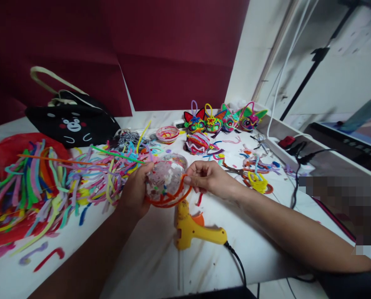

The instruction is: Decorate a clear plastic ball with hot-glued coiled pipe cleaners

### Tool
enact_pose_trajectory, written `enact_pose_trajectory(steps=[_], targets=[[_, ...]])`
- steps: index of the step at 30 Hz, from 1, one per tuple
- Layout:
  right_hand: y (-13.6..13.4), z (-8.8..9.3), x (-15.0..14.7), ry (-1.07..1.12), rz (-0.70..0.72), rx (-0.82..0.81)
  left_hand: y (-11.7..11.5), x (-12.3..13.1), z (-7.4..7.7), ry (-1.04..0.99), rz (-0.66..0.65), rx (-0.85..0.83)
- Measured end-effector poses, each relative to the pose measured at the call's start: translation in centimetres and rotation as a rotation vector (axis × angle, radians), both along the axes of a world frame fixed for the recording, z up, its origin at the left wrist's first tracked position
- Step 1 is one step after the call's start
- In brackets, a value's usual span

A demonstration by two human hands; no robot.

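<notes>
My left hand [134, 189] is wrapped round the left side of a clear plastic ball [165, 176], with some fingers hidden behind it. Along the ball's lower edge runs an orange pipe cleaner [165, 204], bent into a zigzag with a loop at the right. My right hand [205, 176] pinches the orange pipe cleaner at the ball's right side between thumb and forefinger. Just below the ball, a yellow glue gun [193, 230] lies on the white table, its black cord trailing to the front edge.
Piles of coloured pipe cleaners [26, 187] cover the left. A black bag [73, 120] stands behind them. Several fuzzy animal heads [214, 122] line the back, near a pink bowl shape [167, 133]. Scissors [233, 169] lie beyond my right wrist, and a power strip [286, 153] sits at the right.
</notes>
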State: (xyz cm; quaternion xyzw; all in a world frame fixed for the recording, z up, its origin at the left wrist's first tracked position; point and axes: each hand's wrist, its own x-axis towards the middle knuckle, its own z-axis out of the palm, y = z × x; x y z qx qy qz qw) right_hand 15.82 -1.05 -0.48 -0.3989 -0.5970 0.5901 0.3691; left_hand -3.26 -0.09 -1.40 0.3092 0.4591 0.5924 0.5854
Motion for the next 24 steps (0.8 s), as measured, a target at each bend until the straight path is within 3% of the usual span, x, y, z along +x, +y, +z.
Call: enact_pose_trajectory(steps=[4,8,13,20,24], targets=[[0.4,-0.5,0.2,0.040,-0.024,-0.022,-0.2,0.2,0.5,-0.136,-0.063,-0.143],[1.0,-1.0,0.3,0.152,-0.078,-0.109,-0.4,0.0,1.0,-0.261,-0.157,-0.184],[1.7,-1.0,0.6,0.298,-0.131,-0.172,-0.3,-0.3,1.1,-0.334,-0.134,-0.194],[1.3,-1.1,0.4,0.442,0.121,-0.270,-0.6,-0.2,0.8,-0.351,-0.246,-0.146],[1.0,-0.3,0.1,0.518,0.125,-0.219,-0.3,-0.5,0.4,-0.274,-0.300,-0.108]])
